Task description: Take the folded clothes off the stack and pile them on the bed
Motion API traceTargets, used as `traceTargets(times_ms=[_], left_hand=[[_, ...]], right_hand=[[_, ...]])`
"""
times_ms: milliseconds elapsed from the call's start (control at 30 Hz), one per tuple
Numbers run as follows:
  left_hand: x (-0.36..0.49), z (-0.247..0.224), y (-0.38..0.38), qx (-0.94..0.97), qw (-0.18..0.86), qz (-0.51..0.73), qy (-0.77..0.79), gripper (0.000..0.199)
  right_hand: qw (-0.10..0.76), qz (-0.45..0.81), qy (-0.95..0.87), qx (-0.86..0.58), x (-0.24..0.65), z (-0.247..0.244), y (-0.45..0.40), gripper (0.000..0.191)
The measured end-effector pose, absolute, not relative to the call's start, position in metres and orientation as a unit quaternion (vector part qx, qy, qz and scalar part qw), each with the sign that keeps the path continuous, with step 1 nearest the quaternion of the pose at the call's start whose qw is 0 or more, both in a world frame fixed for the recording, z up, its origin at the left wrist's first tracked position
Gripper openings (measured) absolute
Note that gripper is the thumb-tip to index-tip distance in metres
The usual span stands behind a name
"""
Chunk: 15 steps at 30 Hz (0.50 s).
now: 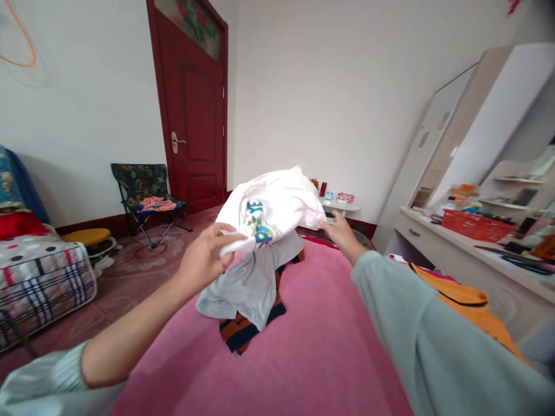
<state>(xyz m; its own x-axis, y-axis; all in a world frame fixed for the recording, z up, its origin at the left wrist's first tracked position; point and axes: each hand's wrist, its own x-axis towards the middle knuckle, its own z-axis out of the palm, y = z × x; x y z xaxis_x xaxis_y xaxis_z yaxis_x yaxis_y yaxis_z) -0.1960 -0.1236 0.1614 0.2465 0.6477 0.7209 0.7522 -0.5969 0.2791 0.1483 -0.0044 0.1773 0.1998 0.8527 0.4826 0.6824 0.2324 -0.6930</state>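
Note:
A white shirt (281,196) with green and blue printed letters is raised in front of me, spread between both hands. My left hand (212,251) pinches its lower left edge between thumb and fingers. At the shirt's right edge, my right hand (342,234) grips the fabric with its fingertips, partly hidden by the cloth. Beneath the shirt lies a grey garment (243,289), crumpled on top of an orange and dark striped garment (234,335). Both rest on the pink bedspread (321,346).
An orange garment (468,300) lies to the right, beside a white dresser (433,242) bearing a red basket (477,225). Left are a folding chair (147,196) with pink cloth, a yellow stool (87,236) and a checked quilted bundle (47,277). A red door (195,115) stands behind.

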Motion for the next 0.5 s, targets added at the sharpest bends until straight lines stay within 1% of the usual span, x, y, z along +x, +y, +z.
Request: traceTargets(times_ms=[100,167,233,300,367,433,500], left_hand=[[-0.191,0.09,-0.119,-0.875,-0.004,-0.269,-0.403,0.053],[-0.182,0.053,-0.124,-0.888,-0.007,-0.236,-0.394,0.05],[-0.174,0.035,-0.132,-0.886,0.014,-0.224,-0.406,0.043],[-0.168,0.032,-0.139,-0.883,0.033,-0.21,-0.419,0.039],[-0.165,0.039,-0.144,-0.883,0.043,-0.192,-0.426,0.04],[-0.163,0.05,-0.148,-0.886,0.047,-0.173,-0.428,0.041],[-0.16,0.063,-0.153,-0.895,0.046,-0.152,-0.417,0.036]], right_hand=[[0.413,0.117,-0.638,-0.639,0.141,0.098,-0.03,0.057],[0.348,0.139,-0.663,-0.648,0.143,0.047,-0.06,0.058],[0.294,0.134,-0.698,-0.639,0.148,0.011,-0.091,0.057],[0.231,0.091,-0.74,-0.625,0.154,-0.007,-0.118,0.056],[0.174,0.05,-0.763,-0.62,0.158,-0.01,-0.137,0.056],[0.138,0.038,-0.766,-0.627,0.16,-0.006,-0.151,0.057],[0.117,0.036,-0.768,-0.629,0.159,-0.002,-0.161,0.057]])
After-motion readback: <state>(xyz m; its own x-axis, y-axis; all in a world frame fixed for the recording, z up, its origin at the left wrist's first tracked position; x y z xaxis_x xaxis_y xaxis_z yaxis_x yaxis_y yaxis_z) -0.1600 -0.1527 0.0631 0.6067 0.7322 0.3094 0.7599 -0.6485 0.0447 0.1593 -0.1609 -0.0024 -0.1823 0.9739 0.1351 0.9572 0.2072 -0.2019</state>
